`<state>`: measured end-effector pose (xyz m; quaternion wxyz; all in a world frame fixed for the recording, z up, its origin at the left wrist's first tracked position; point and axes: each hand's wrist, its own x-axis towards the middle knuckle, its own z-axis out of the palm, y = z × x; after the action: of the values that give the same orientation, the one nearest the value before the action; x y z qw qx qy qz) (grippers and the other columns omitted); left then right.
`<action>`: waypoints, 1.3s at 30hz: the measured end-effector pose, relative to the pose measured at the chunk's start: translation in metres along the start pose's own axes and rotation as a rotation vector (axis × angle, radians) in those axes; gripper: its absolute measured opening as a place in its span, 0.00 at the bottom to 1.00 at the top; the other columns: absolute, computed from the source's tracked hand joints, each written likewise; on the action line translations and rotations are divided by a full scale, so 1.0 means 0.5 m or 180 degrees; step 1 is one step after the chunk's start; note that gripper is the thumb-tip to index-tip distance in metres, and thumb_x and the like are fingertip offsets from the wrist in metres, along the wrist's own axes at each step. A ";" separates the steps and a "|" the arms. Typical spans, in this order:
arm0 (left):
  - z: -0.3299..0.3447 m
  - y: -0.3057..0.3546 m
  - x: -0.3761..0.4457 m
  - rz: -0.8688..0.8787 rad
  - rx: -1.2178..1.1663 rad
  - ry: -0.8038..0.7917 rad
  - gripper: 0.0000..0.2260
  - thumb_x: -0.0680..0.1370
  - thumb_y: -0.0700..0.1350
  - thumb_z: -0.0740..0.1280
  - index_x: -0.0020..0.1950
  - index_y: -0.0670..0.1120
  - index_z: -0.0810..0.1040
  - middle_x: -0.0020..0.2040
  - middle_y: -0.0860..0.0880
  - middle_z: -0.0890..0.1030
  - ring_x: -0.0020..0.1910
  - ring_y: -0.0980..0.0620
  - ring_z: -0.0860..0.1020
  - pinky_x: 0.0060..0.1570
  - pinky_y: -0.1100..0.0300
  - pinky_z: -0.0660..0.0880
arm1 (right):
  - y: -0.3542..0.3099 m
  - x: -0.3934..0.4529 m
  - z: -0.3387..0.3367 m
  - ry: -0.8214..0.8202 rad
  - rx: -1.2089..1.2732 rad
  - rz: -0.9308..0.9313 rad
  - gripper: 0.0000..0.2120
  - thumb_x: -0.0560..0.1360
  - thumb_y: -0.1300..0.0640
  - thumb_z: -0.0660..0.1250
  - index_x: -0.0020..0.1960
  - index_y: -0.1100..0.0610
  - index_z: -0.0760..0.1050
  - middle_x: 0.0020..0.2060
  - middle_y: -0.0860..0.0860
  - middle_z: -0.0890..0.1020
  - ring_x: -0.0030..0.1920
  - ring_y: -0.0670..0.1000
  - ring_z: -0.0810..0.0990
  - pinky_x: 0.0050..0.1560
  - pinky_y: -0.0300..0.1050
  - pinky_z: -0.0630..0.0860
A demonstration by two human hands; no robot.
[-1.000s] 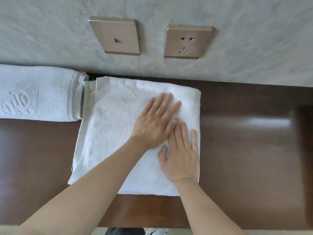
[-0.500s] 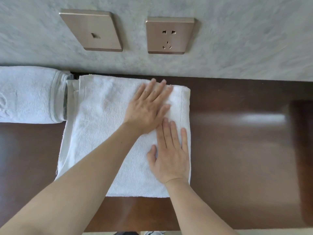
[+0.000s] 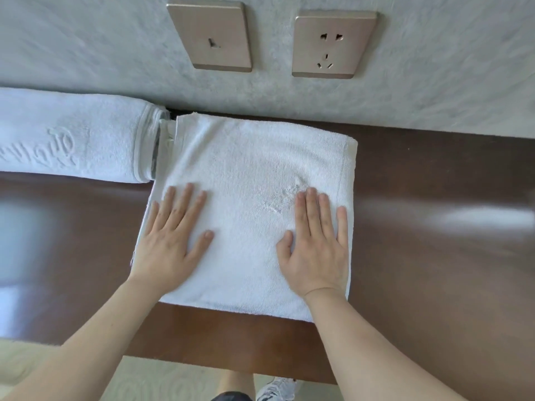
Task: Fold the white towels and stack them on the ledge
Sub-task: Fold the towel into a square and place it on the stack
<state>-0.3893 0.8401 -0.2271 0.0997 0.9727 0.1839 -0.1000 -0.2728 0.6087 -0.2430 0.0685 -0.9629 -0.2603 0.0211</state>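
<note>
Both hands, left hand [image 3: 170, 241] and right hand [image 3: 315, 247], press flat on the folded towel [image 3: 249, 175].

A switch [image 3: 209, 36] and a socket [image 3: 333, 44] sit side by side on the grey wall [image 3: 86, 39]. Down low, a shoe [image 3: 275, 389] stands on the pale floor [image 3: 162, 383]

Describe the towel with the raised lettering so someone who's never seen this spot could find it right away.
Start at the grey wall with two bronze wall plates, then drop to the dark wooden ledge below. The rolled towel lies at the far left, against the wall. Unlike the flat folded towel beside it, it is rounded and carries embossed script.
</note>
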 end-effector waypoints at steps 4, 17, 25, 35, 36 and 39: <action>0.011 0.056 -0.048 -0.0098 -0.0233 0.0340 0.30 0.82 0.60 0.53 0.82 0.49 0.55 0.83 0.49 0.51 0.82 0.48 0.45 0.79 0.50 0.40 | -0.003 0.001 -0.004 -0.0010 -0.0044 0.0024 0.33 0.79 0.49 0.52 0.81 0.59 0.55 0.81 0.56 0.57 0.81 0.55 0.54 0.79 0.62 0.50; 0.066 0.101 -0.047 0.0233 0.0066 0.0798 0.30 0.78 0.58 0.55 0.81 0.53 0.60 0.81 0.46 0.58 0.80 0.44 0.57 0.78 0.44 0.54 | -0.010 -0.003 0.000 0.0106 -0.0175 0.0053 0.32 0.79 0.49 0.52 0.81 0.59 0.56 0.81 0.56 0.58 0.81 0.55 0.54 0.79 0.60 0.47; 0.068 0.104 -0.054 0.0264 0.0051 0.0939 0.30 0.78 0.56 0.55 0.80 0.51 0.63 0.80 0.44 0.61 0.79 0.42 0.59 0.77 0.43 0.57 | -0.012 -0.006 -0.001 0.0190 -0.0228 0.0020 0.31 0.80 0.50 0.53 0.81 0.59 0.57 0.80 0.56 0.58 0.81 0.55 0.54 0.79 0.60 0.48; 0.066 0.107 -0.049 0.0229 0.0289 0.0734 0.32 0.77 0.58 0.53 0.82 0.53 0.58 0.82 0.45 0.57 0.80 0.44 0.55 0.78 0.44 0.54 | -0.012 -0.007 0.001 0.0210 -0.0236 0.0014 0.31 0.80 0.49 0.51 0.81 0.58 0.56 0.80 0.56 0.58 0.81 0.55 0.54 0.79 0.60 0.47; 0.067 0.107 -0.049 0.0228 0.0294 0.0739 0.32 0.77 0.58 0.53 0.82 0.53 0.58 0.82 0.45 0.57 0.81 0.44 0.55 0.78 0.45 0.53 | -0.012 -0.008 0.001 0.0211 -0.0231 0.0012 0.31 0.80 0.49 0.51 0.81 0.58 0.56 0.80 0.56 0.58 0.81 0.55 0.54 0.79 0.60 0.47; 0.073 0.105 -0.050 0.0234 0.0302 0.0796 0.32 0.77 0.58 0.53 0.81 0.53 0.58 0.82 0.45 0.58 0.80 0.44 0.56 0.78 0.45 0.53 | -0.011 -0.007 0.003 0.0265 -0.0195 0.0018 0.31 0.80 0.49 0.52 0.81 0.58 0.57 0.80 0.56 0.59 0.81 0.55 0.55 0.79 0.60 0.47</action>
<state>-0.3979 0.7753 -0.2481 0.0335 0.9873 0.1542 0.0171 -0.2788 0.6118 -0.2435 0.0497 -0.9653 -0.2550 -0.0268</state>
